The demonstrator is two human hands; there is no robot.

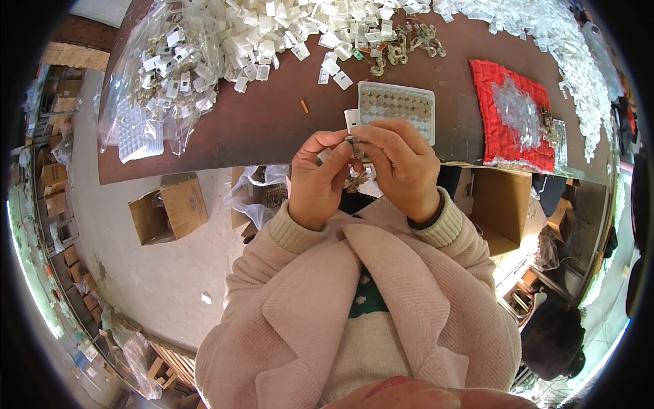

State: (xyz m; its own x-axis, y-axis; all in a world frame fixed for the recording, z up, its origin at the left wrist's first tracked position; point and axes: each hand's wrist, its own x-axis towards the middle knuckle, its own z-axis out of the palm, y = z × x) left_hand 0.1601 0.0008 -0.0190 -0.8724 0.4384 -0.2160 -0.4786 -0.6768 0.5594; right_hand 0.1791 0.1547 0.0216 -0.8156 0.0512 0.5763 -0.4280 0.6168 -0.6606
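Note:
My left hand (317,180) and my right hand (407,170) meet over the near edge of the brown table (272,112). Thumbs and fingers of both pinch one small dark and greenish part (352,141), mostly covered by the fingertips, so its kind is unclear. Some white shows between the fingers of my left hand. Just beyond the fingertips is a small white plastic casing (351,118). A clear plastic tray (398,108) holding rows of round, coin-like discs lies beside my right hand, on its far side.
White casings (293,27) are heaped at the back, near coiled wires (422,41). A clear bag (170,75) of parts lies left. On the right, a red cloth (501,116) bears clear pieces, with a clear heap (572,68) beyond. Cardboard boxes (184,204) stand below.

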